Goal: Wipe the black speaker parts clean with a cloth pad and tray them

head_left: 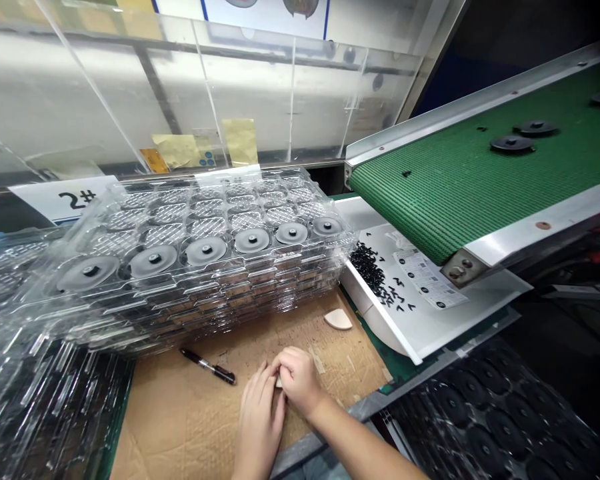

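The right hand (pixel 299 380) is curling nearly closed, the loosely bent left hand (pixel 260 405) cupping alongside — probably for steadiness; a pale piece (pixel 279 383) is peeking between them over cardboard (pixel 165 420); which hand is gripping it is unclear.

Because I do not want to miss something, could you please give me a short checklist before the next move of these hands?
1. Left hand and right hand close together over the cardboard: ok.
2. Firm hold on the pale thing between them: cannot tell, it is mostly covered.
3. Pen lying apart from both hands: ok.
4. Front row of the top plastic tray filled with grey discs: ok, six there.
5. Belt without small black bits: not ok, at least one lies on it.
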The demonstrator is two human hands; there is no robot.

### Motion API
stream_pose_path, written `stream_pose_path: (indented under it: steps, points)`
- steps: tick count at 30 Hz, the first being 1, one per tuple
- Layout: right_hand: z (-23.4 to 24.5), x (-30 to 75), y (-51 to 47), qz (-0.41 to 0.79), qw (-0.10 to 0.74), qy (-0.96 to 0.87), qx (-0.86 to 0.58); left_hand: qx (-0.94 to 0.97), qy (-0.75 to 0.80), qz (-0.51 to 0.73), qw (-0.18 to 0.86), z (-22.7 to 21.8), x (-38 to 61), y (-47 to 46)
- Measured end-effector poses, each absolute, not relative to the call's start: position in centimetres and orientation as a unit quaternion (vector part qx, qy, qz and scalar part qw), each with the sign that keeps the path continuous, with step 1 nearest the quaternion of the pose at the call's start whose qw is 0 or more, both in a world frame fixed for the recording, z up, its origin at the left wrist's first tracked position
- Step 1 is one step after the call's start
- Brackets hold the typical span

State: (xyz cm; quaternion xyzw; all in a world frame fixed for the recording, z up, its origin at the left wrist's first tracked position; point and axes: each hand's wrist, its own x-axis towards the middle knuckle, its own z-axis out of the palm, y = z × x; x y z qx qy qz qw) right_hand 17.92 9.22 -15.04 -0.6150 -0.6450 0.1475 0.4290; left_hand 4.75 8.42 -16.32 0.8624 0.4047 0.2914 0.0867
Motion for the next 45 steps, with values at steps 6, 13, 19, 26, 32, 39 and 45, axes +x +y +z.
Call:
stream_pose_path:
  steps: [6,13,19,26,32,39,45]
  points:
    - [-15.2,17.9,9.3,0.149,0.43,-0.644,-0.615,0.861,0.407,0.291,0.093,-16.2,4.9,8.5]
    - [-15.1,17.9,9.2,0.151,0.432,-0.643,-0.614,0.858,0.411,0.292,0.099,-16.3,4.8,8.4]
    - [-15.2,18.0,9.2,0.156,0.431,-0.642,-0.614,0.855,0.413,0.295,0.104,-16.4,4.9,8.4]
    - [-15.2,18.0,9.2,0.161,0.439,-0.64,-0.61,0.853,0.422,0.285,0.112,-16.3,5.0,8.2]
    - [-14.8,18.0,9.1,0.165,0.447,-0.636,-0.607,0.85,0.426,0.282,0.129,-16.5,4.9,8.1]
    - [-14.6,18.0,9.0,0.17,0.462,-0.627,-0.604,0.844,0.421,0.29,0.163,-16.1,4.9,8.2]
    - [-14.7,18.0,8.6,0.211,0.486,-0.621,-0.578,0.818,0.438,0.31,0.209,-15.4,4.8,7.6]
